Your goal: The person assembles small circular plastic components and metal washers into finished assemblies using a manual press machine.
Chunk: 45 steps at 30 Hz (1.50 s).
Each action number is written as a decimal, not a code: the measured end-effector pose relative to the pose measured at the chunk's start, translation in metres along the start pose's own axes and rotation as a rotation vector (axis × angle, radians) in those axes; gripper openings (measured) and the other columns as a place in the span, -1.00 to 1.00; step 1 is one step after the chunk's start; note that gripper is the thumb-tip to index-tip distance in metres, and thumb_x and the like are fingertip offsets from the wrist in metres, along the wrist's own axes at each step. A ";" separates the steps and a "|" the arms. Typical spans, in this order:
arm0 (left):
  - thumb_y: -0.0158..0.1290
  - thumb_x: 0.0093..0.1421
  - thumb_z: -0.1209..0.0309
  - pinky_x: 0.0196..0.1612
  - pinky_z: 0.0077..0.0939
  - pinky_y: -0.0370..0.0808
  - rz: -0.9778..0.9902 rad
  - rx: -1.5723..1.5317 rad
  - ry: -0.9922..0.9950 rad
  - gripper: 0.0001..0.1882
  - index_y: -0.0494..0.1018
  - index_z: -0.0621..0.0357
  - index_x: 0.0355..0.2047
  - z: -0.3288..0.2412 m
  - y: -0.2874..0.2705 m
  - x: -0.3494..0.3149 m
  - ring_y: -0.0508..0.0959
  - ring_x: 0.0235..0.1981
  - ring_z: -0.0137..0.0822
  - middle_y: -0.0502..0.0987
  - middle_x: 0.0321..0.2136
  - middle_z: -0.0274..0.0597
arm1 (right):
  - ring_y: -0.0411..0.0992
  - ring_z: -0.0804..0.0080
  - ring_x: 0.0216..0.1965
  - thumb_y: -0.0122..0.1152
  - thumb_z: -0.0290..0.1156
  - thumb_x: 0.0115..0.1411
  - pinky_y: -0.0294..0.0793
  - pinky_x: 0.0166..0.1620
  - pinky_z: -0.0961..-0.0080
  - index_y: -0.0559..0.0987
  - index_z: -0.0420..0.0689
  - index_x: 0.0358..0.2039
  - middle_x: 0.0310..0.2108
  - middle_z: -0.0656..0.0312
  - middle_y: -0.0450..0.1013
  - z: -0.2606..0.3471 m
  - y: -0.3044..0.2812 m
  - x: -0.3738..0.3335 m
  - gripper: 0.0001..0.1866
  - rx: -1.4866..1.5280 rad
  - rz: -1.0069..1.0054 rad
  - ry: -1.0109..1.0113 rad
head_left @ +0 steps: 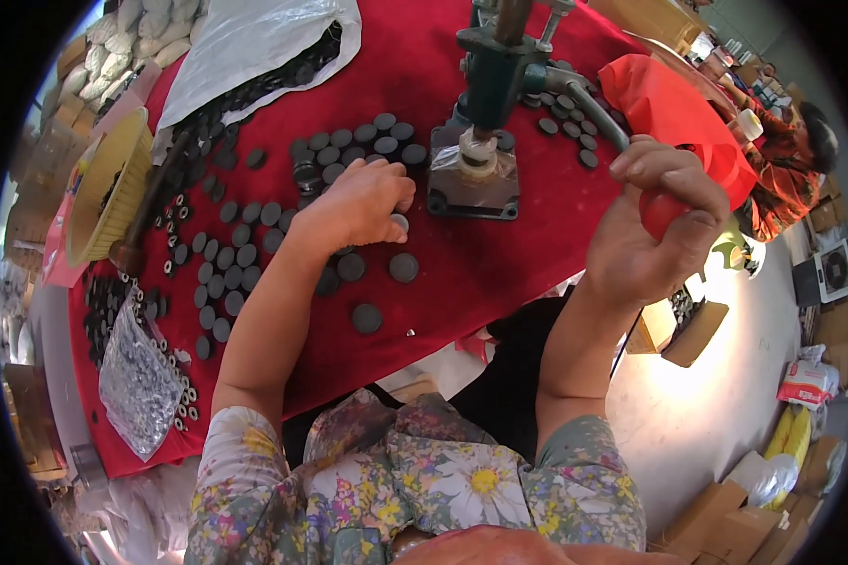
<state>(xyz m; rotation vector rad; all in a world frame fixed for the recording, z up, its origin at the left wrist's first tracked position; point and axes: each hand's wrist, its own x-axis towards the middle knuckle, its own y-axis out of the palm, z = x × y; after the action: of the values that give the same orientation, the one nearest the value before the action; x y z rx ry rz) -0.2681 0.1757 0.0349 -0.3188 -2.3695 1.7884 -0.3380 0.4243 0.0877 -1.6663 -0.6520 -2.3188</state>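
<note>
Right hand (664,202) grips a smooth, round red knob (662,217). Left hand (363,202) curls at a grey disc (400,222), grip unclear.

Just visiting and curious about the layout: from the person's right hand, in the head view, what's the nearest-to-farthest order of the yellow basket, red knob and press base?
1. Red knob: within the right hand.
2. Press base: to its left.
3. Yellow basket: far left of the table.
</note>
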 end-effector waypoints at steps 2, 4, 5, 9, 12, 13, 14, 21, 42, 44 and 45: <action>0.31 -0.17 0.40 -0.11 -0.26 0.32 0.029 0.024 -0.046 -0.68 0.41 0.17 -0.43 -0.007 0.000 -0.001 0.45 -0.19 -0.12 0.45 -0.38 -0.19 | 0.39 0.25 -0.41 -0.07 -0.14 0.35 0.44 -0.25 0.34 0.38 -0.29 -0.27 -0.46 -0.01 0.40 0.000 0.001 -0.001 -0.61 -0.007 0.002 -0.002; 0.30 -0.16 0.43 -0.15 -0.24 0.35 0.061 0.051 -0.090 -0.68 0.39 0.18 -0.44 -0.010 0.000 -0.001 0.47 -0.21 -0.10 0.47 -0.40 -0.18 | 0.40 0.26 -0.39 -0.06 -0.14 0.35 0.43 -0.24 0.35 0.38 -0.29 -0.26 -0.45 -0.01 0.41 0.001 0.002 0.000 -0.61 -0.015 0.000 -0.004; 0.28 -0.12 0.48 -0.24 -0.26 0.39 0.017 -0.016 -0.063 -0.71 0.39 0.20 -0.42 -0.007 0.003 -0.001 0.50 -0.30 -0.13 0.48 -0.44 -0.19 | 0.41 0.26 -0.38 -0.05 -0.14 0.34 0.43 -0.23 0.37 0.39 -0.30 -0.27 -0.45 0.00 0.41 0.001 0.002 0.000 -0.61 -0.006 0.002 0.005; 0.20 -0.03 0.58 -0.46 -0.34 0.46 -0.154 -0.647 -0.220 -0.74 0.41 0.36 -0.32 -0.015 -0.006 0.018 0.58 -0.50 -0.29 0.52 -0.53 -0.10 | 0.41 0.29 -0.37 0.00 -0.16 0.31 0.41 -0.21 0.41 0.40 -0.29 -0.27 -0.43 0.02 0.43 0.000 0.001 0.000 -0.63 0.006 -0.009 0.004; 0.14 0.05 0.60 -0.54 -0.52 0.48 -0.321 -0.854 -0.295 -0.83 0.42 0.37 -0.34 -0.008 0.008 0.043 0.56 -0.57 -0.40 0.51 -0.56 -0.13 | 0.42 0.30 -0.36 0.02 -0.17 0.31 0.41 -0.20 0.41 0.40 -0.29 -0.27 -0.42 0.02 0.44 -0.001 0.003 -0.003 -0.64 0.065 -0.028 0.027; 0.13 0.08 0.59 -0.53 -0.54 0.50 -0.349 -0.976 -0.408 -0.85 0.42 0.37 -0.34 -0.007 0.011 0.050 0.57 -0.56 -0.39 0.51 -0.53 -0.14 | 0.42 0.30 -0.36 0.02 -0.17 0.31 0.41 -0.20 0.41 0.40 -0.29 -0.27 -0.42 0.02 0.44 0.000 0.003 -0.003 -0.64 0.063 -0.031 0.020; 0.13 0.08 0.59 -0.53 -0.54 0.50 -0.349 -0.972 -0.402 -0.85 0.42 0.37 -0.34 -0.006 0.014 0.055 0.57 -0.56 -0.39 0.51 -0.53 -0.14 | 0.42 0.30 -0.36 0.03 -0.18 0.30 0.41 -0.20 0.42 0.40 -0.29 -0.26 -0.41 0.02 0.44 0.000 0.002 -0.003 -0.65 0.046 -0.024 0.021; 0.09 0.14 0.55 -0.53 -0.51 0.57 -0.412 -1.319 -0.528 -0.81 0.38 0.36 -0.25 -0.003 0.026 0.066 0.58 -0.55 -0.32 0.50 -0.42 -0.10 | 0.36 0.22 -0.35 -0.09 -0.08 0.36 0.35 -0.14 0.20 0.37 -0.23 -0.22 -0.42 0.03 0.37 0.008 -0.001 -0.003 -0.60 -0.070 0.044 0.076; 0.30 -0.17 0.47 -0.28 -0.44 0.48 -0.540 -0.481 -0.281 -0.54 0.50 0.37 -0.20 -0.016 0.036 0.064 0.55 -0.37 -0.31 0.53 -0.33 -0.07 | 0.41 0.43 -0.36 0.00 -0.38 0.28 0.40 -0.26 0.52 0.44 -0.31 -0.29 -0.40 0.09 0.46 0.004 0.007 0.021 -0.79 0.007 -0.048 0.078; 0.30 -0.17 0.46 -0.25 -0.44 0.48 -0.528 -0.480 -0.303 -0.55 0.51 0.36 -0.21 -0.018 0.033 0.065 0.56 -0.34 -0.29 0.54 -0.32 -0.06 | 0.40 0.36 -0.37 -0.10 -0.35 0.34 0.41 -0.23 0.41 0.42 -0.29 -0.27 -0.43 0.07 0.43 0.002 0.012 0.046 -0.76 -0.109 -0.007 0.110; 0.30 -0.18 0.45 -0.22 -0.43 0.47 -0.516 -0.553 -0.322 -0.52 0.50 0.35 -0.19 -0.015 0.034 0.068 0.56 -0.31 -0.29 0.55 -0.30 -0.06 | 0.39 0.28 -0.39 -0.19 -0.32 0.39 0.41 -0.20 0.30 0.41 -0.27 -0.25 -0.46 0.05 0.40 0.000 0.015 0.061 -0.72 -0.219 0.041 0.141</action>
<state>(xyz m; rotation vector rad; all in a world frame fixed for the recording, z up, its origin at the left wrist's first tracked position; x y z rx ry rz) -0.3271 0.2159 0.0064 0.5223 -2.7845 1.0002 -0.3523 0.4158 0.1488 -1.5642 -0.3437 -2.5264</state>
